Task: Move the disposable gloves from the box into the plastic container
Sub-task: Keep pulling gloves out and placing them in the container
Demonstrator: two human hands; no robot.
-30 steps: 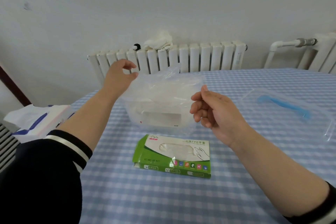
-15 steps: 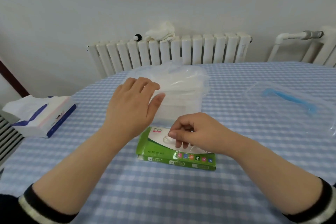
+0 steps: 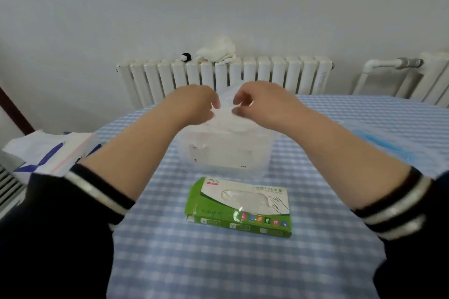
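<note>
Holding a thin clear glove [image 3: 224, 107] between them, the left hand [image 3: 194, 104] and the right hand [image 3: 264, 102] are hovering side by side above the plastic container [image 3: 224, 150], each with its fingers curled and pinching the film. The container is sitting on the checked desk [image 3: 218, 262], with a pale stack of gloves showing through its clear wall. Nearer the person, the green and white glove box [image 3: 239, 206] is lying flat, just in front of the container and apart from it. A clear lid with a blue handle [image 3: 381, 145] is resting at the right, and a tissue pack [image 3: 48, 150] is sitting at the left
</note>
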